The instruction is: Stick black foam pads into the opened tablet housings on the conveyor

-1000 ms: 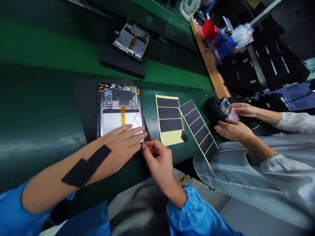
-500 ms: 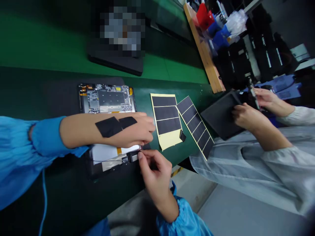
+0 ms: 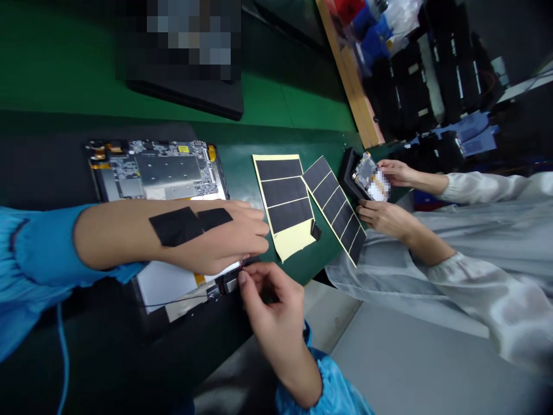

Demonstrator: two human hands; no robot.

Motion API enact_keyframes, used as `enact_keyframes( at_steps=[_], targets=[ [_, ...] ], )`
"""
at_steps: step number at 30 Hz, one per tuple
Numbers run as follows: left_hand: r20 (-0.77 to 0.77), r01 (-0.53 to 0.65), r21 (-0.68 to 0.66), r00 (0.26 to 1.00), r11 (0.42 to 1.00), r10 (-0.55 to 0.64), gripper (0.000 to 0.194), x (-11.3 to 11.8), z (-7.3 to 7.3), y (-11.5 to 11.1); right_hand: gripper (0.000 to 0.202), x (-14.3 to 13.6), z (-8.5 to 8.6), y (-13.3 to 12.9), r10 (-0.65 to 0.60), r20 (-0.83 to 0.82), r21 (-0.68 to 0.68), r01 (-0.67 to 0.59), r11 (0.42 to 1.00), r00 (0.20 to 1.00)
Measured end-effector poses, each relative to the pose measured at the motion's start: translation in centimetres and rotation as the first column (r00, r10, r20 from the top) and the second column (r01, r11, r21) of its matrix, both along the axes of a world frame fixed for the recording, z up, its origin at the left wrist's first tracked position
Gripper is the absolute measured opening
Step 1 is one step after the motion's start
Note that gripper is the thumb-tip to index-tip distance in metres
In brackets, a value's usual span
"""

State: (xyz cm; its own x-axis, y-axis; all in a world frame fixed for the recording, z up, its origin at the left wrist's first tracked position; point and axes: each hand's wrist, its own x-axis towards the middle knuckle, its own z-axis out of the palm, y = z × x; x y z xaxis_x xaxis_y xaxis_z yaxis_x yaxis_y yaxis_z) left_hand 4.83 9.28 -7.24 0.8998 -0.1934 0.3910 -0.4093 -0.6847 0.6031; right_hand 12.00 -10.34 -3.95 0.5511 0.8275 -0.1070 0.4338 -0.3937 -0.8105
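Two hands meet at the near right corner of the opened tablet [image 3: 159, 230], which lies w/ its long axis running away from the person, circuit-board end far, white battery end near. The left hand [image 3: 224, 242] lies flat across the battery area, palm down, fingers together pointing right, pressing on it and holding nothing; forearm crosses the tablet from the left, w/ two black pads [image 3: 190, 222] stuck on the wrist. The right hand [image 3: 268, 294] comes up from below, wrist bent, thumb and forefinger pinched narrow on a small dark part [image 3: 228, 283] at the tablet's edge, just under the left fingertips. Can't tell exactly what the part is; thin wire runs left from it. So the right hand is the nearer one to that part, touching it.

Right of the tablet, apart from it: yellow-backed pad sheet [image 3: 285, 202], second pad strip [image 3: 334, 207] just beside. A co-worker's hands [image 3: 384, 216] hold another device further right.
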Motion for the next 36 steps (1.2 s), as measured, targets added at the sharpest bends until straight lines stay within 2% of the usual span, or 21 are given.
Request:
enact_keyframes(
  at_steps=[5,9,16,20,26,31,36],
  targets=[
    [0.000,-0.066,-0.101,0.998,0.993,0.066,0.019,-0.9,-0.4,-0.6,0.014,0.1,0.5,0.3,-0.025,-0.086,-0.056,0.021,0.998,0.996],
    [-0.021,-0.067,-0.067,0.998,0.996,0.066,0.017,-1.0,-0.5,-0.6,0.013,0.1,0.6,0.3,-0.036,-0.139,-0.073,0.026,0.997,0.990],
    [-0.116,-0.116,-0.022,0.987,0.993,0.112,0.017,-1.1,0.5,-0.9,0.014,0.1,0.5,0.4,-0.091,-0.211,-0.085,0.074,0.994,0.973],
    [-0.085,-0.120,-0.062,0.990,0.991,0.115,0.018,-1.1,0.6,-1.2,0.014,0.1,0.4,0.5,-0.141,-0.289,-0.100,0.117,0.988,0.947],
    [-0.166,-0.167,-0.040,0.973,0.985,0.158,0.017,-1.4,1.3,-1.4,0.015,0.1,0.3,0.9,-0.219,-0.401,-0.132,0.181,0.975,0.890],
    [-0.155,-0.174,-0.009,0.973,0.985,0.170,0.016,-1.2,0.6,-1.6,0.017,0.6,0.2,1.0,-0.214,-0.457,-0.131,0.173,0.976,0.863],
    [-0.117,-0.145,-0.024,0.983,0.989,0.142,0.018,-1.3,0.3,-1.7,0.033,1.4,0.1,1.2,-0.193,-0.527,-0.136,0.142,0.981,0.827]
  ],
)
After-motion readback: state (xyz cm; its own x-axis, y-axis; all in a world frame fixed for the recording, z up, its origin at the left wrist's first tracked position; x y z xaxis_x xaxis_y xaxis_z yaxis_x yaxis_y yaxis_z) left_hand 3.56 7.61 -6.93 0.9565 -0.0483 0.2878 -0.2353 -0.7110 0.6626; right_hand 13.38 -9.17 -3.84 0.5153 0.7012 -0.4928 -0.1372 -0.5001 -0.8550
